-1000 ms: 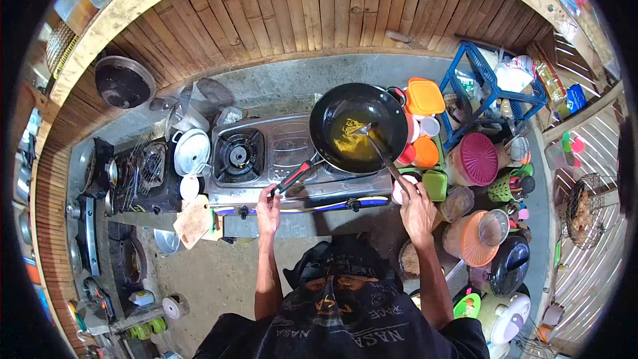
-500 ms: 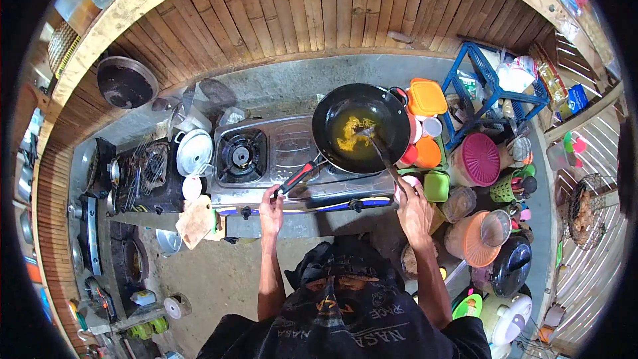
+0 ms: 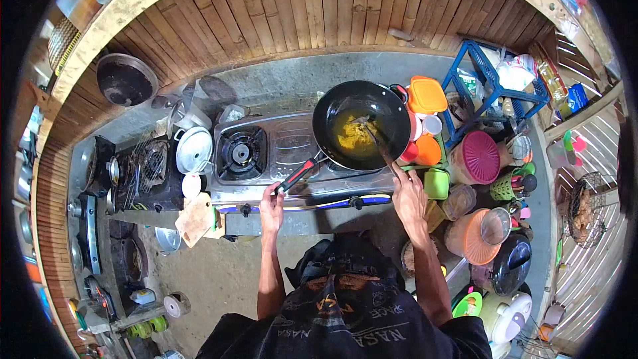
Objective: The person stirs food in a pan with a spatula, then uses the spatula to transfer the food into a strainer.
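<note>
A black wok (image 3: 332, 149) sits over the right side of the steel gas stove (image 3: 291, 136). Yellow paste (image 3: 354, 134) lies in oil at its middle. My left hand (image 3: 271, 209) is closed around the end of the wok's red and black handle (image 3: 299, 175). In my right hand (image 3: 409, 201) is a long-handled spatula (image 3: 379, 145), gripped by its handle. The spatula's metal end rests in the wok at the upper edge of the paste. Any flame under the wok is hidden.
Orange-lidded containers (image 3: 427, 96) and a green-lidded box (image 3: 436, 184) stand close to the wok's right. A blue rack (image 3: 475, 103) is behind them. Left are a bare burner (image 3: 240, 153), a lidded pot (image 3: 195, 151) and a cutting board (image 3: 194, 221).
The spatula's end has moved up and slightly left in the wok, and the paste has been gathered lower. My right hand has shifted slightly left. My left hand stays on the wok handle.
</note>
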{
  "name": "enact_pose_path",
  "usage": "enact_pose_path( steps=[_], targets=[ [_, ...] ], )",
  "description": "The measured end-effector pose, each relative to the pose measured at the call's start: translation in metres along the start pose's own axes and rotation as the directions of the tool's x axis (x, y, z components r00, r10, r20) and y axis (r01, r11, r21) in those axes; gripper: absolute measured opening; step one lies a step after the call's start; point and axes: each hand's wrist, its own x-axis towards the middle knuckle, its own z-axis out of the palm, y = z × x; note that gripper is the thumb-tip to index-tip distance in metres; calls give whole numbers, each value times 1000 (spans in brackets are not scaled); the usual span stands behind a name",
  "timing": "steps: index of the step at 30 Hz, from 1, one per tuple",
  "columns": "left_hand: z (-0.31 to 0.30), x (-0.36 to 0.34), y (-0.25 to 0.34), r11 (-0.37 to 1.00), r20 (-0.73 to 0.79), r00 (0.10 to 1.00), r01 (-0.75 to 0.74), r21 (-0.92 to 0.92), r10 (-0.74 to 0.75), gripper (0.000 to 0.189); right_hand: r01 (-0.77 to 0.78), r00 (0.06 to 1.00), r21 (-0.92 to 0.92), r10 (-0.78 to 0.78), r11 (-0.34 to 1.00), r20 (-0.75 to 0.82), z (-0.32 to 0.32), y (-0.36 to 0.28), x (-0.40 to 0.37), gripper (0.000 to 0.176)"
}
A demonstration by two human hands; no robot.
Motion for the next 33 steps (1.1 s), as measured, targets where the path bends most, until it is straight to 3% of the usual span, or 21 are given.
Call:
enact_pose_path(
  steps=[3, 9, 11, 13, 15, 19, 23, 25, 28, 33],
  targets=[
    [0, 0, 2, 1000, 7, 1000, 4, -23, -4, 37, 22, 999, 30, -23, 999, 39, -6, 7, -16, 37],
    [-1, -3, 9, 1000, -4, 1000, 14, 25, -14, 38, -80, 991, 41, 75, 996, 108, -34, 16, -29, 39],
    [2, 0, -1, 1000, -9, 1000, -19, -3, 19, 38, 5, 1000, 50, -5, 999, 14, -25, 22, -22, 40],
    [3, 0, -5, 998, -20, 998, -53, -30, 53, 38, -58, 997, 78, 54, 995, 51, -20, 12, -8, 39],
    [3, 0, -5, 998, -24, 1000, -20, -59, 19, 38, -28, 999, 26, 27, 999, 17, 2, 14, 6, 36],
    [1, 1, -2, 997, -30, 997, -72, -27, 71, 41, 26, 1000, 103, -26, 994, -3, 15, 7, 13, 35],
    [-4, 0, 2, 1000, 17, 1000, -15, 16, 15, 38, 11, 997, 53, -15, 999, 74, -5, 4, -7, 39],
    [-5, -2, 8, 998, 31, 999, 5, 66, -7, 38, 77, 996, 51, -80, 996, 47, -12, 14, -18, 37],
    [-3, -2, 6, 999, 21, 1000, -12, 33, 11, 38, -25, 987, -5, 25, 1000, 161, -42, 10, -29, 36],
    [-1, -3, 9, 1000, 14, 1000, -2, 16, 1, 37, -1, 994, 53, -5, 999, 113, -32, 15, -24, 35]
  ],
)
